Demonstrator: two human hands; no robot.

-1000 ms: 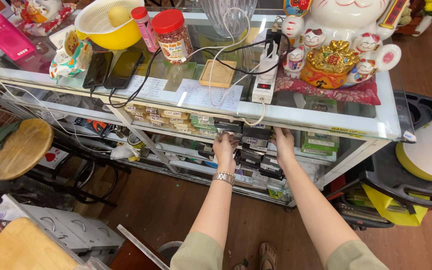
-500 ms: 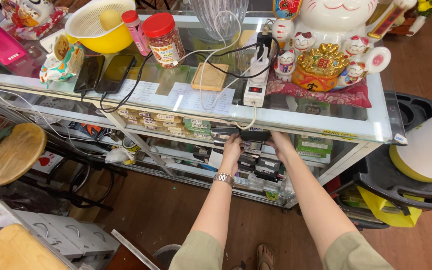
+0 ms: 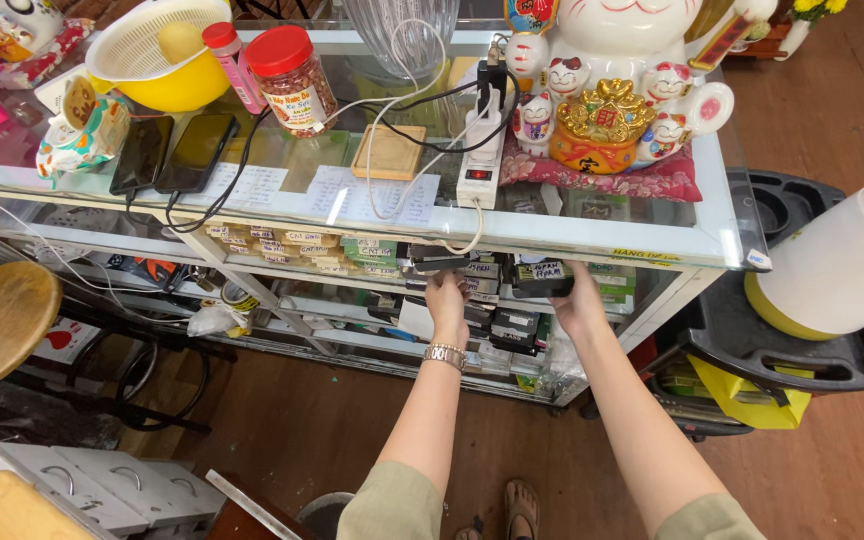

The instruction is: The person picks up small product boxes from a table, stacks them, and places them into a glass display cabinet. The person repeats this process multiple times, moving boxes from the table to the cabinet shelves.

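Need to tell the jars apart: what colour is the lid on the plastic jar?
Red; the plastic jar shows best in the head view.

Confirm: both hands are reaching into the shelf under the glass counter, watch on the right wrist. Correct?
Not quite. In the head view the metal watch is on the left wrist, not the right. The rest holds: the left hand and right hand both reach into the shelf under the glass counter.

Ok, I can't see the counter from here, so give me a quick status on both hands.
Left hand on a dark box under the glass top. Right hand grips another dark box. White cable dangles between them.
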